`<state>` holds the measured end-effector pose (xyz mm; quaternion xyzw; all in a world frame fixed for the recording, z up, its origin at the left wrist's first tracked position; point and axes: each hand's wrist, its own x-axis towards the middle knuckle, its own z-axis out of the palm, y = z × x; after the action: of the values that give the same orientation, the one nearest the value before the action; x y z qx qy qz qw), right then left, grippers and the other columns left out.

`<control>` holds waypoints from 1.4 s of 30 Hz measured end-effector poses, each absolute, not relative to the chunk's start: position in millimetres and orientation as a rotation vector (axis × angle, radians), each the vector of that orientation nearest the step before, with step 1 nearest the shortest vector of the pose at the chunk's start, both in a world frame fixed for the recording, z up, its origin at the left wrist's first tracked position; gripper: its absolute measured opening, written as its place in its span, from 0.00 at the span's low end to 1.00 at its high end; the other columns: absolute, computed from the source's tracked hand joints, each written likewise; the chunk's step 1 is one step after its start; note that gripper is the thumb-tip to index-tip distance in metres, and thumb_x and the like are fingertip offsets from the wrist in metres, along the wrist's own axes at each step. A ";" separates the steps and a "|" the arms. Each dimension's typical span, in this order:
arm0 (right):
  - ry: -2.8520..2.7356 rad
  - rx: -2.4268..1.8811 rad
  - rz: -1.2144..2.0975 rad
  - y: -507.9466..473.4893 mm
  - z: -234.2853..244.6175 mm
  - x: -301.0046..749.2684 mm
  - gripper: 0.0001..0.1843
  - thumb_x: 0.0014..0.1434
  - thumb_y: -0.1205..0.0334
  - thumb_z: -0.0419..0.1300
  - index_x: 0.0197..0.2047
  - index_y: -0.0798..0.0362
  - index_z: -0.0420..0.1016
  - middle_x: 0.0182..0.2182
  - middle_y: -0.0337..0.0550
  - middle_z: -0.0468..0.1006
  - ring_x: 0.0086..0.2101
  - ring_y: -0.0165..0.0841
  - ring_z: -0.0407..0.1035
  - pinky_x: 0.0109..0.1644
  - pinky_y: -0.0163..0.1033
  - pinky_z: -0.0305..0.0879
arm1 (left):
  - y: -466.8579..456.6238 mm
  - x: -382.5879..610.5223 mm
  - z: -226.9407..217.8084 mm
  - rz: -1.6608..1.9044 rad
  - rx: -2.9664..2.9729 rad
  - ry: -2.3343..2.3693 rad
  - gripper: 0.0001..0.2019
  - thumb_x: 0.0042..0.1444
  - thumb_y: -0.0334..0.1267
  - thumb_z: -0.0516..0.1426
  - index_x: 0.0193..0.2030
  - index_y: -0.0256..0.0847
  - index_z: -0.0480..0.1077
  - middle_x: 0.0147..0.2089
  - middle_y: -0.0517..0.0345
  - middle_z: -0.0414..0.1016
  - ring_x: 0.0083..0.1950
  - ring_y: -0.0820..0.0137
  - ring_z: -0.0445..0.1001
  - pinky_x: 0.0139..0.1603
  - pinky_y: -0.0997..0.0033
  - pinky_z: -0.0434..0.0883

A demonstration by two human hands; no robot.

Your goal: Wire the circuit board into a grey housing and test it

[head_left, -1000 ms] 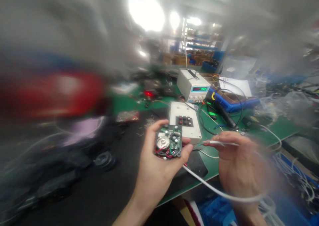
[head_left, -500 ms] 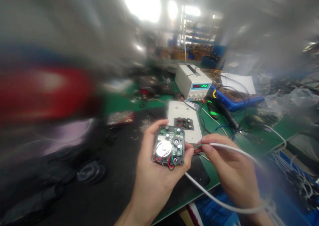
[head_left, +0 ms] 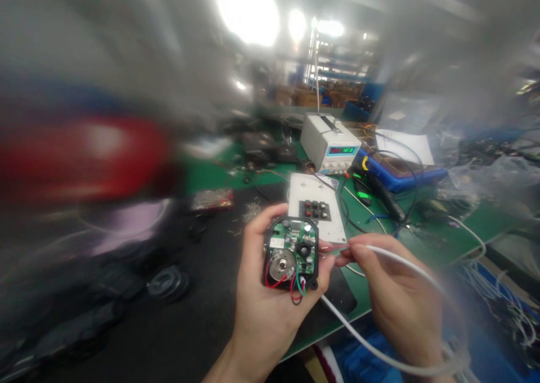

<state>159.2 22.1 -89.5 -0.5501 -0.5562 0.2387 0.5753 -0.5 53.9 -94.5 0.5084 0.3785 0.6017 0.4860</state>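
My left hand (head_left: 264, 310) is closed round a small black housing with a green circuit board (head_left: 291, 252) inside, face up, showing a round metal disc and red, green and black wires at its lower edge. My right hand (head_left: 394, 293) pinches the end of a white cable (head_left: 396, 255) right beside the board's right edge. The cable loops down and back under both hands.
A white panel with dark buttons (head_left: 314, 206) lies on the green bench just beyond the board. Behind it stand a white power supply with a lit display (head_left: 331, 141) and a blue-cased device (head_left: 400, 172). Cables lie at right. The left side is blurred.
The board has turned more upright in my left hand. My right hand has brought the cable end from apart at the right up to the board's right edge.
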 end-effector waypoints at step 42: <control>-1.242 -1.216 0.437 -6.5 -82.2 112.2 0.09 0.64 0.66 0.71 0.46 0.50 0.77 0.39 0.40 0.82 0.39 0.33 0.81 0.47 0.28 0.80 | 8.2 -17.3 -69.2 1.606 1.053 1.075 0.31 0.58 0.34 0.69 0.63 0.50 0.60 0.38 0.62 0.78 0.34 0.68 0.81 0.41 0.69 0.82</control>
<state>112.2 -6.5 -82.2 -0.5299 -0.5413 0.1905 0.6244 -17.3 8.2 -69.2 0.4266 0.4353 0.6505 0.4532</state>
